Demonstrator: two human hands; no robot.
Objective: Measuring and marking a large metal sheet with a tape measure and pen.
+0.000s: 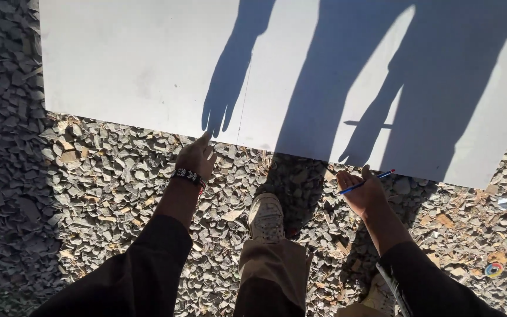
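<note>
One shoe (266, 217), other foot hidden

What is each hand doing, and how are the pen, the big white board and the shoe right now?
left hand: open, fingertips at the board's near edge, holding nothing.
right hand: closed around the pen, palm up.
blue pen: held, red tip pointing toward the board.
white board: lying flat on the gravel, partly in shadow.
shoe: planted on the gravel, short of the board.
beaded bracelet: worn on the left wrist.
</note>
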